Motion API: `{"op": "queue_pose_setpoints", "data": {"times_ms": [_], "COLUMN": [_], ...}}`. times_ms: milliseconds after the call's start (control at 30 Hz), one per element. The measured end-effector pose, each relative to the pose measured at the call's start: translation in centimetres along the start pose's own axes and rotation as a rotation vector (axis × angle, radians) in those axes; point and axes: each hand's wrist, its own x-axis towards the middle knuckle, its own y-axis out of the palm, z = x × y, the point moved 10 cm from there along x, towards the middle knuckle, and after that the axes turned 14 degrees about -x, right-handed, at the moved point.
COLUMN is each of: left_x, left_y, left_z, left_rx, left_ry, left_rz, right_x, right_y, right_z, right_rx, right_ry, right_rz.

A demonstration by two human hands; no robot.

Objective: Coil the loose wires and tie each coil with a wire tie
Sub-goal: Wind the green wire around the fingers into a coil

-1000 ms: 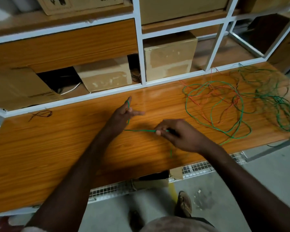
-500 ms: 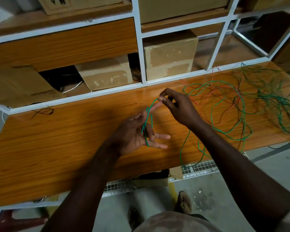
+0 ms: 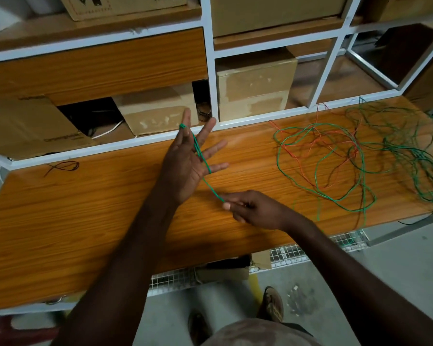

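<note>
- My left hand (image 3: 185,161) is up above the counter (image 3: 85,208), fingers spread straight, with the green wire (image 3: 200,156) looped from fingertip down across the palm.
- My right hand (image 3: 253,208), just right of the left, pinches that wire between its fingers, drawing it taut.
- To my eye only a turn or so is wound: barely begun.
- Well right of my hands the tangle of loose wires (image 3: 360,156) lies uncoiled; no tie is on anything yet.
</note>
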Motion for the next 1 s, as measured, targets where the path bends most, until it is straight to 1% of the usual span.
{"op": "queue_pose_setpoints", "data": {"times_ms": [67,167,233,300,367,467,533,600,700,800,900,1000], "left_x": [0.7,1.1,1.2,1.0,0.2,-2.0,-3.6,-4.6,-4.9,-5.2,-4.9,-3.8], "left_y": [-1.8,-4.6,-6.1,-6.9,-6.6,-3.9,-1.8,-0.1,-0.1,0.1,0.6,0.9], "left_z": [-0.9,-1.1,-0.2,1.4,3.6,6.5,7.9,8.0,6.7,5.8,5.3,4.4], "left_rx": [0.230,0.546,0.702,0.763,0.681,0.509,0.409,0.343,0.335,0.174,0.005,-0.123], "left_ry": [0.030,0.029,-0.029,-0.103,-0.159,-0.242,-0.323,-0.337,-0.246,-0.228,-0.241,-0.201], "left_rz": [-0.076,-0.149,-0.158,-0.127,-0.059,0.049,0.103,0.157,0.160,0.166,0.169,0.184], "right_x": [-0.8,-1.5,-1.7,-1.8,-1.5,-0.3,0.6,1.3,2.2,2.6,2.9,2.9], "right_y": [0.2,-1.9,-4.7,-8.3,-11.6,-15.0,-15.9,-16.0,-15.1,-13.8,-11.6,-8.9], "right_z": [1.0,2.2,2.7,3.1,3.3,3.1,2.2,1.4,-0.2,-2.1,-2.7,-3.2], "right_rx": [0.046,-0.032,-0.092,-0.139,-0.174,-0.237,-0.235,-0.246,-0.269,-0.276,-0.266,-0.232], "right_ry": [-0.003,-0.016,-0.011,0.000,0.009,0.032,0.042,0.056,0.083,0.126,0.100,0.082], "right_rz": [0.052,0.059,-0.011,-0.145,-0.282,-0.464,-0.532,-0.565,-0.547,-0.515,-0.400,-0.284]}}
